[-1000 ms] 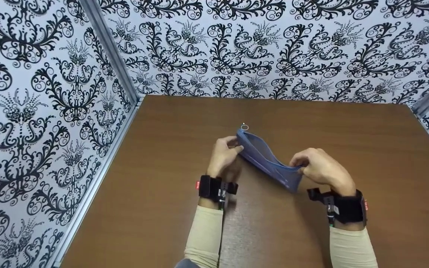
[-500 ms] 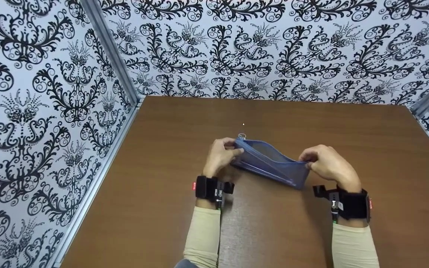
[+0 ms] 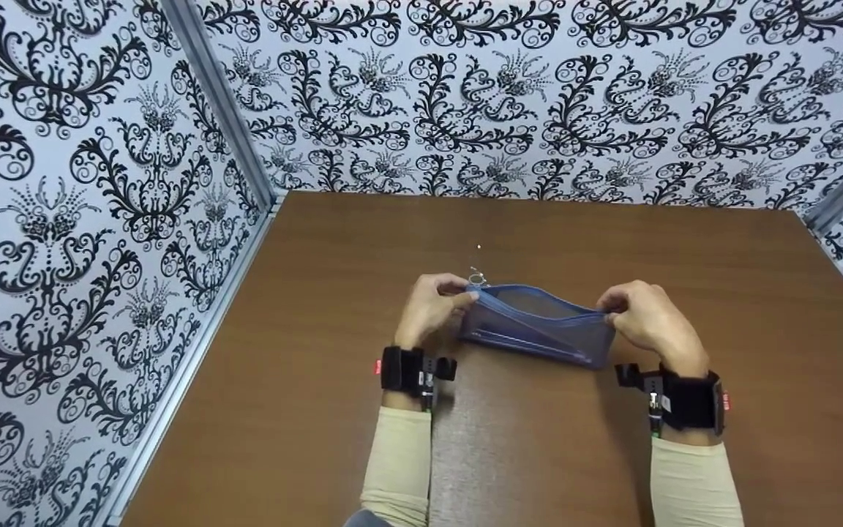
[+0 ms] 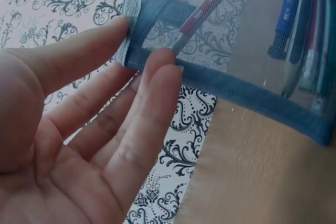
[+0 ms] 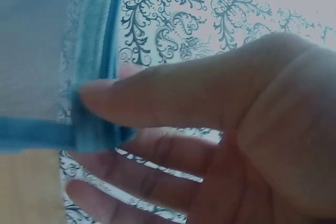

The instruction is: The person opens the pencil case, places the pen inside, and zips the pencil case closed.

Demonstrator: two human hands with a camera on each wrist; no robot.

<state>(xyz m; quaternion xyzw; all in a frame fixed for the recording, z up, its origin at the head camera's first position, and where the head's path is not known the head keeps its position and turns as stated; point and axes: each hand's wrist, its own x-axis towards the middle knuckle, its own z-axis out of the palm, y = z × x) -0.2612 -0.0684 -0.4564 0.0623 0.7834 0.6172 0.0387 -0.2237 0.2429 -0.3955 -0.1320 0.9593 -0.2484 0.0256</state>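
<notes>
A blue see-through mesh pencil case (image 3: 538, 338) hangs between my two hands in the head view, its zipped top gaping. My left hand (image 3: 427, 311) pinches its upper left corner, beside a zipper ring (image 3: 476, 279). At the upper right corner, the thumb and fingers of my right hand (image 3: 652, 326) pinch the top edge. Through the mesh, the left wrist view shows a red pen (image 4: 210, 10) lying slanted, plus a blue pen (image 4: 287, 17) among several others along the bottom. Close up in the right wrist view, the right thumb presses on the blue zipper band (image 5: 97, 40).
A brown wooden table (image 3: 319, 410) lies under the hands. Patterned black-and-white panels stand at the back (image 3: 495, 95) and on the left (image 3: 48, 241), joined by a grey metal post (image 3: 220, 95).
The case has swung from a steep slant to nearly level, its left end coming nearer and its right end moving right and slightly away. Its mouth looks wider; both hands keep their hold.
</notes>
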